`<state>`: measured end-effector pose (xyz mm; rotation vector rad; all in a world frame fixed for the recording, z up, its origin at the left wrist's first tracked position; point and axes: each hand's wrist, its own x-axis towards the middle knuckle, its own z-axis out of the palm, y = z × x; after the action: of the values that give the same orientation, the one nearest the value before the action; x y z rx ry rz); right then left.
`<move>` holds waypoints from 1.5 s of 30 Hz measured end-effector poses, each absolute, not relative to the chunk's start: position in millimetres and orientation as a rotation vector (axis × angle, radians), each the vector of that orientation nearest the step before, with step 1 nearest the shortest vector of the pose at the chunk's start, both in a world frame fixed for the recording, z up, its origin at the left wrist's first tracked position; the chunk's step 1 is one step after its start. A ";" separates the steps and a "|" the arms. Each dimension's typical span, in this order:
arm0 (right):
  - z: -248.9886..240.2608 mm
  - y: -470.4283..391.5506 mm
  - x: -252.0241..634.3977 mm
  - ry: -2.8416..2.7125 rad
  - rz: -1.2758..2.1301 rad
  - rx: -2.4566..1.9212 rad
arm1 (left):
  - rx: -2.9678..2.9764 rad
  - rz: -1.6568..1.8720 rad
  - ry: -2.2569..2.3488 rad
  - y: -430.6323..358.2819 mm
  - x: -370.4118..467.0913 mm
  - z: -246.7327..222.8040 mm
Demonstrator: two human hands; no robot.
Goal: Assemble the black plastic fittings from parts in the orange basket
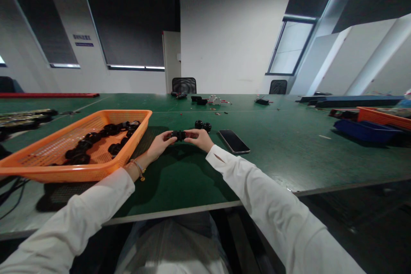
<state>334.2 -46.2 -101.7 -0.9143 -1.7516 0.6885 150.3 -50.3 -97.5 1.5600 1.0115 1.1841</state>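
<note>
Both left hand and right hand pinch a black fitting in their fingers; a phone lies nearby.

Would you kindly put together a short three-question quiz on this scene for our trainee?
1. Open question: What lies on the table just to the right of the right hand?
2. True or false: The left hand is nearer to the orange basket than the right hand is.
3. Fill in the colour: The two hands hold a ____ part between them.

Key:
1. A phone.
2. True.
3. Black.
</note>
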 end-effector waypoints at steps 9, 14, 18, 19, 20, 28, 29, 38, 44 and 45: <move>-101.8 -43.9 335.0 -1.778 0.608 -0.903 | 1.570 1.179 1.021 -50.0 150.3 -97.5; -101.2 -45.5 333.8 -1.752 0.645 -0.881 | 1.557 1.182 1.019 -50.0 150.8 -97.5; -100.4 -46.1 334.2 -1.758 0.642 -0.886 | 1.556 1.190 1.016 -49.9 150.6 -97.9; -100.4 -46.2 334.4 -1.759 0.641 -0.890 | 1.558 1.188 1.015 -49.8 150.5 -98.0; -100.3 -46.2 334.4 -1.759 0.640 -0.893 | 1.561 1.187 1.015 -49.8 150.4 -98.0; -100.5 -46.3 334.0 -1.744 0.669 -0.900 | 1.552 1.188 1.013 -49.6 150.3 -98.7; -100.7 -46.2 334.0 -1.740 0.680 -0.901 | 1.550 1.188 1.015 -49.6 150.4 -98.7; -102.0 -45.4 333.6 -1.706 0.744 -0.886 | 1.574 1.174 1.021 -50.1 150.3 -97.2; -102.3 -45.8 333.3 -1.698 0.751 -0.891 | 1.572 1.181 1.022 -50.5 151.0 -97.2; -102.3 -45.6 333.7 -1.705 0.745 -0.890 | 1.571 1.182 1.020 -50.6 151.1 -97.1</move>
<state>333.7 -45.6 -102.3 -0.8903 -1.7050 0.7453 151.1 -50.6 -97.1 1.5708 1.0199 1.1820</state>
